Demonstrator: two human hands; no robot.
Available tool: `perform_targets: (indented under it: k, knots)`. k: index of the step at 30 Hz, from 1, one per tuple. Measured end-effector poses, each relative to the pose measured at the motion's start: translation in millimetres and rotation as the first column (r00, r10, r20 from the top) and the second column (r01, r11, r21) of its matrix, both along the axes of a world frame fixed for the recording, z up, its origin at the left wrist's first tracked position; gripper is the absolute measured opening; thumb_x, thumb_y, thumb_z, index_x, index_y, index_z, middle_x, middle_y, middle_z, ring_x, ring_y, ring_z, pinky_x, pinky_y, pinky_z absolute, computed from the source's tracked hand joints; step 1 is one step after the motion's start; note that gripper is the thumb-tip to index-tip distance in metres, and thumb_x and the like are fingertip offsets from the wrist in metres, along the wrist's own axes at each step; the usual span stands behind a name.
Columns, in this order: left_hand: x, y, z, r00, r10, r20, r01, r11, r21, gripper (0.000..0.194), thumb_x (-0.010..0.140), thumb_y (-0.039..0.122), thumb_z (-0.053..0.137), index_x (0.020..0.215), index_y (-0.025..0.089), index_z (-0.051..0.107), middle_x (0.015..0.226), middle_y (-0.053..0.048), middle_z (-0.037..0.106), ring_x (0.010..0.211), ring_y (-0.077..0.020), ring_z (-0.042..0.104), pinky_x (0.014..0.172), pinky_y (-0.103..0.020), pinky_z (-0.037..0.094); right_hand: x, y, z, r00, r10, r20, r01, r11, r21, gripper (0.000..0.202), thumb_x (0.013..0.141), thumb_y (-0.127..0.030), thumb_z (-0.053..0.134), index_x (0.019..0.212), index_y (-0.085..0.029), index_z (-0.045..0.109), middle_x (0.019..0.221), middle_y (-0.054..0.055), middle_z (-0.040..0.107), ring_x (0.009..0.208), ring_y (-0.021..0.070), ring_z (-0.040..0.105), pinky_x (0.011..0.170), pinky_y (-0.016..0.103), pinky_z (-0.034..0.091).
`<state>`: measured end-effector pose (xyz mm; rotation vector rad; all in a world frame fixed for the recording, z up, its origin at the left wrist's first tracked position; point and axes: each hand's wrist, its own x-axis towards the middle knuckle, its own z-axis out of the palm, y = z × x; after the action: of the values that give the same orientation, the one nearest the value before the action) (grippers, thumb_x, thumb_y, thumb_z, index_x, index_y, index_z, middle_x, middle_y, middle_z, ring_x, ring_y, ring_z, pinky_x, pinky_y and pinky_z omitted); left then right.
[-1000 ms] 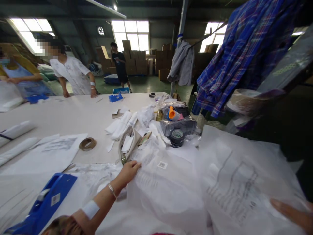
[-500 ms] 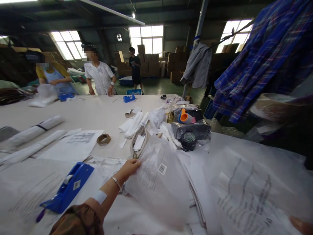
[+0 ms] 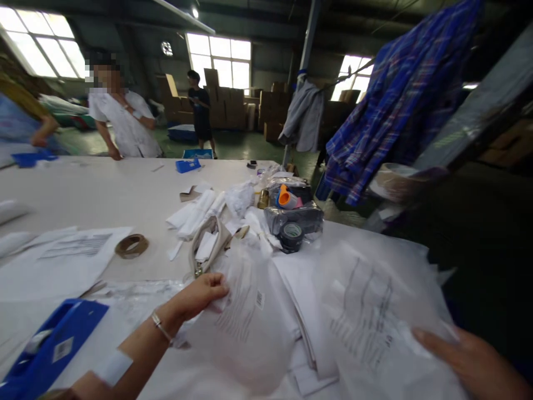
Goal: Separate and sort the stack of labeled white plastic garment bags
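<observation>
Low in the centre, my left hand pinches the edge of a translucent plastic bag with printed text and a small barcode label. At the lower right, my right hand is closed on the edge of a larger printed plastic bag, with its thumb on top and its other fingers hidden. Between the two bags lie white folded sheets. Just beyond my left hand, a beige pouch stands open with white paper inside.
A blue tape dispenser lies at the lower left, a brown tape roll beyond it. Black tape and wrapped items sit past the bags. A plaid shirt hangs at right. A person in white stands across the table.
The view has turned right. My right hand has come further into view with the larger bag. My left hand still holds its bag, which has crumpled slightly. The person in white has raised one hand.
</observation>
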<state>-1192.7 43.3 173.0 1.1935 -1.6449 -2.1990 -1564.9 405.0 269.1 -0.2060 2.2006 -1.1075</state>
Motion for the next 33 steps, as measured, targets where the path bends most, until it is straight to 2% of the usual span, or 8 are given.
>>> perform_targets:
  k: [3,8,13,16,22,26,29,33]
  knots:
    - [-28.5,13.5,26.5,0.997,0.005,-0.078,-0.011,0.997,-0.075,0.035,0.067,0.041,0.077,0.077,0.016,0.055,0.07,0.0,0.063,0.059,-0.0125,0.056,0.055,-0.024,0.045,11.3,-2.1,8.5,0.979,-0.037,0.198,0.049,0.997,-0.054,0.058,0.062,-0.049,0.082,0.107,-0.014,0.069,0.097,0.014,0.076,0.09,0.0348,0.072,0.078,0.04,0.06]
    - [-73.8,40.1,76.7,0.983,-0.049,-0.177,-0.006,0.954,-0.299,0.029,0.071,0.041,0.07,0.079,0.016,0.059,0.073,-0.001,0.062,0.063,-0.0128,0.054,0.058,-0.024,0.044,22.6,-5.9,10.8,0.986,-0.029,0.166,0.048,0.993,-0.11,0.068,0.064,-0.048,0.082,0.117,-0.01,0.065,0.099,0.017,0.075,0.091,0.0367,0.071,0.076,0.041,0.06]
    - [-99.7,67.8,111.0,0.912,-0.303,-0.276,0.079,0.791,-0.607,0.013,0.078,0.027,0.059,0.084,0.016,0.064,0.088,-0.005,0.064,0.08,-0.0165,0.058,0.073,-0.028,0.05,24.1,-0.5,10.6,0.982,-0.015,0.19,0.038,0.992,-0.117,0.075,0.067,-0.048,0.081,0.128,-0.009,0.06,0.102,0.017,0.074,0.093,0.0355,0.071,0.079,0.041,0.06]
    - [-110.0,77.6,106.9,0.84,-0.412,-0.353,0.109,0.765,-0.634,0.008,0.078,0.023,0.058,0.081,0.017,0.063,0.103,-0.008,0.065,0.094,-0.0194,0.059,0.084,-0.03,0.05,25.2,0.7,11.0,0.979,-0.007,0.202,0.034,0.991,-0.131,0.077,0.067,-0.049,0.081,0.129,-0.009,0.059,0.103,0.016,0.074,0.092,0.0346,0.071,0.079,0.039,0.06]
    - [-109.9,74.9,83.4,0.874,-0.304,-0.38,0.039,0.822,-0.568,0.006,0.078,0.023,0.056,0.077,0.017,0.055,0.087,-0.005,0.06,0.082,-0.0166,0.056,0.075,-0.029,0.049,29.7,0.1,10.4,0.983,-0.003,0.182,0.036,0.984,-0.175,0.069,0.066,-0.048,0.081,0.122,-0.011,0.064,0.102,0.015,0.075,0.091,0.0333,0.071,0.078,0.038,0.059]
    - [-115.4,81.2,94.4,0.842,-0.401,-0.362,0.01,0.682,-0.732,0.004,0.077,0.015,0.052,0.076,0.018,0.053,0.097,-0.008,0.061,0.092,-0.0185,0.058,0.084,-0.031,0.049,32.1,-4.6,10.8,0.985,0.014,0.173,0.025,0.975,-0.223,0.064,0.067,-0.046,0.08,0.118,-0.01,0.066,0.097,0.014,0.076,0.087,0.0317,0.072,0.077,0.037,0.058]
    - [-133.6,98.9,98.9,0.74,-0.56,-0.372,-0.011,0.543,-0.839,0.011,0.074,0.009,0.052,0.078,0.019,0.053,0.11,-0.012,0.06,0.102,-0.0202,0.058,0.089,-0.032,0.049,35.7,-11.9,14.5,0.993,0.021,0.115,0.005,0.975,-0.223,0.062,0.065,-0.046,0.079,0.113,-0.01,0.068,0.092,0.013,0.076,0.084,0.0321,0.072,0.073,0.038,0.057]
    - [-164.7,135.0,82.3,0.621,-0.682,-0.386,-0.01,0.485,-0.874,0.02,0.069,0.004,0.053,0.081,0.02,0.05,0.11,-0.013,0.059,0.103,-0.0212,0.058,0.087,-0.033,0.05,42.5,-21.9,20.7,0.995,0.093,0.03,-0.083,0.969,-0.231,0.054,0.068,-0.043,0.074,0.11,-0.009,0.069,0.088,0.011,0.076,0.082,0.0295,0.07,0.073,0.037,0.054]
